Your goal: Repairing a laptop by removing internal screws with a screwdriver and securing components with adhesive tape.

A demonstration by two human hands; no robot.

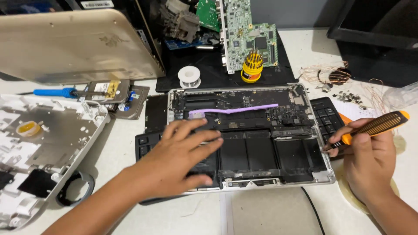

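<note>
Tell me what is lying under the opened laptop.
A black keyboard lies under the opened laptop: its keys stick out past the right edge and at the left. The middle of it is covered by the laptop, so nothing more shows there.

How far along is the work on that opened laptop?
Done: the laptop lies open with its bottom cover off, board and black battery cells bare. In hand: the left hand presses on its left side while the right hand holds a yellow-and-black screwdriver at its right edge. Left: the battery cells are still in place.
</note>
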